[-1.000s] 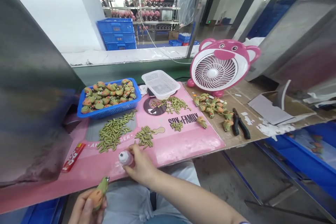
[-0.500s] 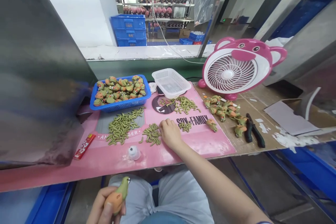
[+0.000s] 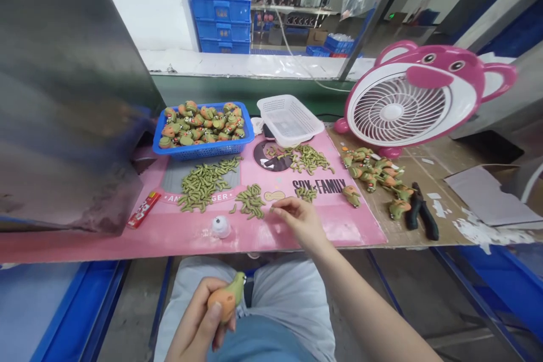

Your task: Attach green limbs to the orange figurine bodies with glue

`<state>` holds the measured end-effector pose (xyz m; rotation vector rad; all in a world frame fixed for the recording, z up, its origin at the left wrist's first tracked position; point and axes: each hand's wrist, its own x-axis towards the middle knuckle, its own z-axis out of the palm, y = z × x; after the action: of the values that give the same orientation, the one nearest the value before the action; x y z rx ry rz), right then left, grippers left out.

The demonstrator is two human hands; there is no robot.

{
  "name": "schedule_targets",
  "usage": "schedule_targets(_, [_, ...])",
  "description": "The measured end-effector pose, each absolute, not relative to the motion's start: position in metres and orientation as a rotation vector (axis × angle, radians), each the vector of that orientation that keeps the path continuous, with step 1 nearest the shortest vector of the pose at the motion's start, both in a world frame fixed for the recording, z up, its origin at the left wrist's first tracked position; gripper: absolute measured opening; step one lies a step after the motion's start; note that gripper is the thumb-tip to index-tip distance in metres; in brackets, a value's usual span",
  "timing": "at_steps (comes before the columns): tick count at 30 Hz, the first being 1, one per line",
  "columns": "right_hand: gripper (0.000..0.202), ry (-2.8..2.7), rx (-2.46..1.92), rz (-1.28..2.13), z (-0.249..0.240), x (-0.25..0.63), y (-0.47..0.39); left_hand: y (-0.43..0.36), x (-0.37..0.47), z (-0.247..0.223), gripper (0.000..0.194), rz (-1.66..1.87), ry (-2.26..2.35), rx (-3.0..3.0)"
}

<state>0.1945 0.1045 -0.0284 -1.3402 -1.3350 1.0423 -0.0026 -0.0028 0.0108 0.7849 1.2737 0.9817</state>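
My left hand point(image 3: 203, 317) holds a green and orange figure point(image 3: 227, 298) above my lap, fingers wrapped round its orange part. Over the pink mat point(image 3: 271, 237), my right hand point(image 3: 299, 218) pinches a small green piece point(image 3: 272, 208) between thumb and fingertips. Just left of those fingertips lies a small pile of green curved pieces point(image 3: 250, 201). A larger pile point(image 3: 203, 184) is farther left, and more pieces point(image 3: 311, 158) lie below the white basket. One single figure point(image 3: 351, 195) rests on the mat's right part.
A blue basket point(image 3: 199, 151) full of figures stands at the back left, beside a white basket point(image 3: 291, 119). A pink fan point(image 3: 392, 110), several figures point(image 3: 373, 172) and black-handled pliers point(image 3: 419, 212) are on the right. A small white bottle point(image 3: 220, 227) and red packet point(image 3: 143, 210) sit near the front.
My right hand has moved right, off the small pile, with a green piece now between its fingertips. My left hand has come up and inward with the figure. The camera view has shifted.
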Motion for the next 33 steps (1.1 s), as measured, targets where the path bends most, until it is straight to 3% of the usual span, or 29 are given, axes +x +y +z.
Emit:
schedule_targets(8, [0.012, -1.199, -0.957, 1.621, 0.020, 0.175, 0.051, 0.004, 0.007, 0.018, 0.039, 0.758, 1.069, 0.534])
schedule_targets(15, [0.007, -1.189, -0.884, 1.717, 0.022, 0.168, 0.043, 0.005, 0.009, 0.019, 0.035, 0.784, 0.974, 0.449])
schedule_targets(21, [0.006, -1.280, -0.927, 1.691, 0.022, 0.168, 0.042, 0.006, 0.010, 0.020, 0.034, 0.783, 0.970, 0.451])
schedule_targets(33, [0.006, -1.665, -0.988, 1.267, 0.022, 0.167, 0.034, 0.009, 0.016, 0.026, 0.038, 0.729, 1.033, 0.332])
